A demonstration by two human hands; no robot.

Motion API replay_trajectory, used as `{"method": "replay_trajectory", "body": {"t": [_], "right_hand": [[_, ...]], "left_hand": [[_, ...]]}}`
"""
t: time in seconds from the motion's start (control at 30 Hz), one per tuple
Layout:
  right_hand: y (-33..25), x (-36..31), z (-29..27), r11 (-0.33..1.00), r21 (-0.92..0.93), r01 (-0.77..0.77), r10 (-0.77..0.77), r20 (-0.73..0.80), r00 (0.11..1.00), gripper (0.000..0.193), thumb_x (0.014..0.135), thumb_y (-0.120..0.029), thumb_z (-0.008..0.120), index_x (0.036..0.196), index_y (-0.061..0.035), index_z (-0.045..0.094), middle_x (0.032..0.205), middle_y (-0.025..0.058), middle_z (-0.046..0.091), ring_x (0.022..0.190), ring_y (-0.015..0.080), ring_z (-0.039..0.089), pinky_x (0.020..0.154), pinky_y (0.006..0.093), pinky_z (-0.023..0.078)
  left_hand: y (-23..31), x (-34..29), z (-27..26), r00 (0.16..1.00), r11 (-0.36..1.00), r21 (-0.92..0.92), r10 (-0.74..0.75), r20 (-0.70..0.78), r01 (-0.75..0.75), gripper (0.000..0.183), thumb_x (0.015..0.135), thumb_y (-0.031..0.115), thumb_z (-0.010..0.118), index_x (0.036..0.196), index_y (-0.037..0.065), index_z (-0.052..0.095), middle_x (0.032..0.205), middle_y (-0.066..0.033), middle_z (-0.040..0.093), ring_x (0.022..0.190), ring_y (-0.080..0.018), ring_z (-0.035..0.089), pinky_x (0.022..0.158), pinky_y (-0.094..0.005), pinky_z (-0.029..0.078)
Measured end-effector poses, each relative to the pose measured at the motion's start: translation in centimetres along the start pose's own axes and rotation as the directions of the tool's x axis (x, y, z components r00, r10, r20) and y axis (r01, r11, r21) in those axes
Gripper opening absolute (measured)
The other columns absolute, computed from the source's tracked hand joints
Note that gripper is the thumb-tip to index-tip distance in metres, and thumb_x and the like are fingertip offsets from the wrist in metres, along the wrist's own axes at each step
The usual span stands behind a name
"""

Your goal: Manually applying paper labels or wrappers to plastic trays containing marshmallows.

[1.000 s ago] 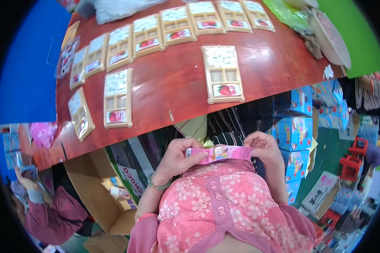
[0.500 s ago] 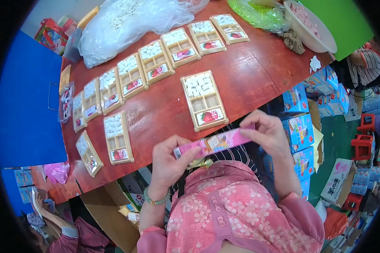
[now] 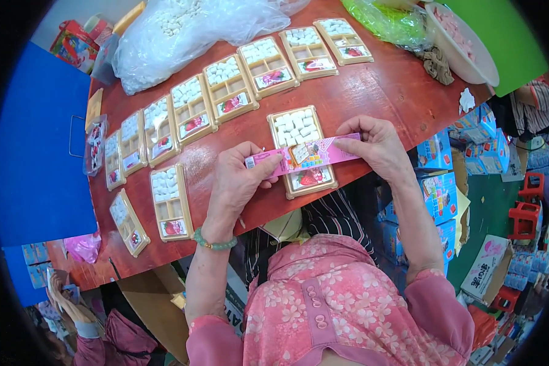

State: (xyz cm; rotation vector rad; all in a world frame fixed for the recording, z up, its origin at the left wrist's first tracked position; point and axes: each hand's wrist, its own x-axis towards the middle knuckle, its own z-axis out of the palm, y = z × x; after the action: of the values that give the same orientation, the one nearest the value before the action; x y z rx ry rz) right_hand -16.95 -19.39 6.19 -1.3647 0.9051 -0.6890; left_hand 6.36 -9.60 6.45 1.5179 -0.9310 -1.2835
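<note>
And here's the pink printed strip, stretched over a tray by the front edge of the table! Its long axis runs left to right, the right end a touch farther from the front edge, squarely across a tray that points from front edge toward back. The left hand pinches one end, thumb laid along the printed face; the right hand grips the other, thumb on top. Well apart, those two, with the strip bridging the gap, and both close to the tray: left fingertips beside its left rim, right thumb just off its right. (Touching the tray or floating above it? From up here, I can't tell.)

Beyond the strip, white pieces; on the near side, a strawberry card; the tray's middle is hidden.

Working outward, two filled trays, one here and a slanted one, sit toward the table's front left corner, while an arc of matching trays curves behind, none in the hands' way. At the back edge, a big clear bag; toward the back right corner, a pale bowl beside a crumpled cloth.
</note>
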Motion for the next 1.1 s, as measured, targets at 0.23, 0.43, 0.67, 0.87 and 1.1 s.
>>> {"method": "replay_trajectory", "body": {"t": [0.23, 0.43, 0.67, 0.87, 1.1], "right_hand": [[0.1, 0.7, -0.4, 0.990, -0.144, -0.005, 0.006, 0.008, 1.000, 0.013, 0.080, -0.002, 0.069, 0.091, 0.0012, 0.064, 0.083, 0.0007, 0.063, 0.076, 0.0054, 0.059, 0.069, 0.0195, 0.048], [0.5, 0.9, -0.3, 0.979, -0.204, 0.014, -0.012, 0.012, 1.000, 0.012, 0.080, 0.000, 0.068, 0.091, 0.0014, 0.064, 0.083, 0.0009, 0.063, 0.077, 0.0058, 0.058, 0.069, 0.0200, 0.048], [0.5, 0.9, -0.3, 0.971, -0.238, 0.008, -0.006, 0.009, 1.000, 0.012, 0.080, 0.000, 0.067, 0.091, 0.0013, 0.063, 0.083, 0.0008, 0.062, 0.077, 0.0058, 0.058, 0.069, 0.0201, 0.048], [0.8, 1.0, -0.3, 0.937, -0.348, 0.019, -0.022, -0.006, 1.000, 0.011, 0.079, 0.001, 0.067, 0.090, 0.0002, 0.063, 0.081, -0.0005, 0.061, 0.076, 0.0050, 0.056, 0.067, 0.0198, 0.046], [1.0, 0.9, -0.1, 0.917, -0.397, 0.047, -0.057, -0.013, 0.998, 0.011, 0.079, 0.000, 0.068, 0.089, 0.0004, 0.063, 0.082, -0.0007, 0.060, 0.077, 0.0049, 0.054, 0.067, 0.0203, 0.045]], "left_hand": [[0.4, 0.6, 0.3, 0.999, 0.998, -0.026, -0.050, 0.000, 0.050, 0.017, 0.082, 0.015, 0.071, 0.077, 0.002, 0.060, 0.068, -0.0055, 0.065, 0.056, -0.0057, 0.058, 0.049, -0.0178, 0.048], [0.7, 0.6, 0.5, 0.998, 0.998, 0.020, -0.058, -0.016, 0.058, 0.016, 0.082, 0.013, 0.070, 0.076, 0.002, 0.060, 0.067, -0.0056, 0.064, 0.056, -0.0058, 0.059, 0.049, -0.0180, 0.048], [0.7, 0.6, 0.7, 0.998, 0.997, 0.048, -0.058, -0.026, 0.060, 0.016, 0.082, 0.011, 0.069, 0.074, 0.001, 0.059, 0.066, -0.0054, 0.064, 0.056, -0.0064, 0.059, 0.048, -0.0191, 0.047], [0.4, 0.9, 0.8, 0.998, 0.990, 0.136, -0.031, -0.049, 0.037, 0.019, 0.080, 0.011, 0.070, 0.071, -0.001, 0.058, 0.063, -0.0068, 0.064, 0.056, -0.0075, 0.061, 0.048, -0.0217, 0.048], [0.1, 1.1, 1.1, 0.999, 0.970, 0.241, -0.023, -0.048, 0.033, 0.020, 0.080, 0.012, 0.070, 0.070, 0.004, 0.055, 0.068, -0.0062, 0.064, 0.055, -0.0067, 0.058, 0.049, -0.0188, 0.047]]}}
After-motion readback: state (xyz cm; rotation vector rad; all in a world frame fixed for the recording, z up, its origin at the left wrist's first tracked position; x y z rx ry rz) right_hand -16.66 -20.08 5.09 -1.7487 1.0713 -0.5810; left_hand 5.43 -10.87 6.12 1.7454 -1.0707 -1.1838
